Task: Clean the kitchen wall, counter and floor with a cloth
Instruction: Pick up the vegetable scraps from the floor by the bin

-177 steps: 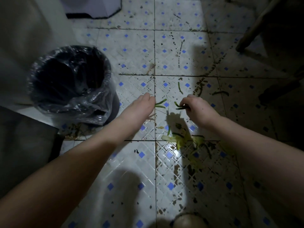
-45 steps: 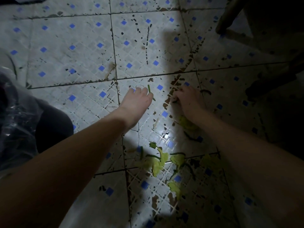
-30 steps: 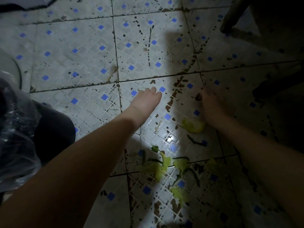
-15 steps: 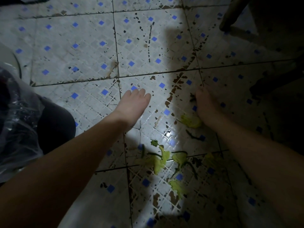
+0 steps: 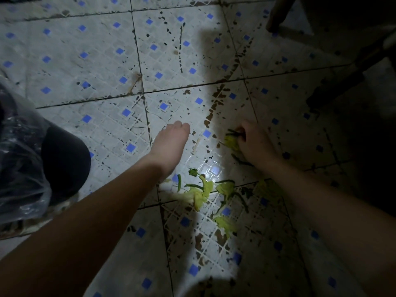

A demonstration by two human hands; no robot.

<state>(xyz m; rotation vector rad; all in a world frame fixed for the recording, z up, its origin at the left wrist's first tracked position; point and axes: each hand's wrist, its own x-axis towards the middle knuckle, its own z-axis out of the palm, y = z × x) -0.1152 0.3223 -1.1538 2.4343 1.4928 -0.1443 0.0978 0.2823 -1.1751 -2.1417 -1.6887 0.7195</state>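
Observation:
The white floor tiles [image 5: 102, 67] with small blue squares are dirty with brown stains. Green vegetable scraps [image 5: 203, 189] lie in a loose pile near the middle. My left hand [image 5: 171, 142] lies flat on the floor with straight fingers, holding nothing. My right hand [image 5: 252, 142] is in shadow to the right, its fingers curled round a few dark green stems and a pale leaf [image 5: 232, 139] on the floor. No cloth is in view.
A bin lined with a clear plastic bag [image 5: 23, 168] stands at the left edge. Dark wooden furniture legs [image 5: 276, 16] and deep shadow fill the upper right. A bright light spot [image 5: 214, 169] glares on the tile between my arms.
My right hand has drawn back toward the pile, gathering stems and a leaf. My left hand slid a little nearer, still flat. The view shifted slightly.

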